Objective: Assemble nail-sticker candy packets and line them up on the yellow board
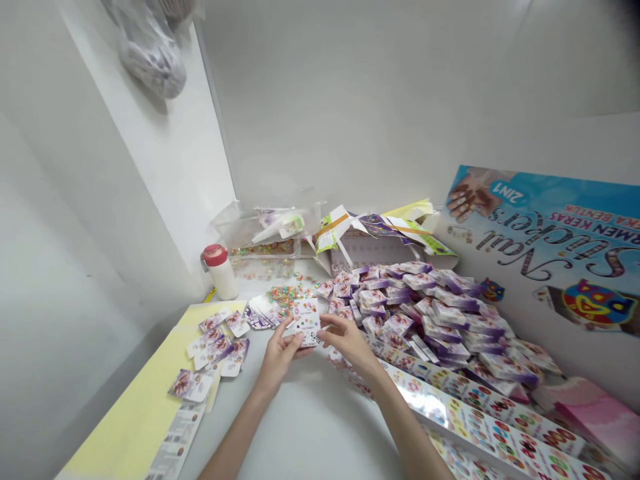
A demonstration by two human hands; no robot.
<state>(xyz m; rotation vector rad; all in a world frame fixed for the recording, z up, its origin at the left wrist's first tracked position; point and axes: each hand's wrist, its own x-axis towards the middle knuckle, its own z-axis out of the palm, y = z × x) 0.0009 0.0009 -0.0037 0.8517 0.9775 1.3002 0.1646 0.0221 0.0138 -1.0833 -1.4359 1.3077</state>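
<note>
Nail-sticker card (307,321), small and printed, upright between both hands. Narrow pinch along its lower edges from the left hand (283,353) and the right hand (350,343), fingertips pressed to the card. Just past the left hand, a fanned stack of cards (263,312), with tiny multicoloured pieces (287,297) scattered beyond it. Farther left, loose cards (215,347) on a pale yellow sheet (145,407). Right of the right hand, a heap of small white-and-purple boxes (425,313); below that hand, long strips of printed nail stickers (480,420). Ahead of the grip, a red-capped white bottle (219,263), a clear plastic tub (255,233) and an opened carton (373,250). Far right, a blue "Nail Stickers" poster (545,247) and a pink package (600,417).
</note>
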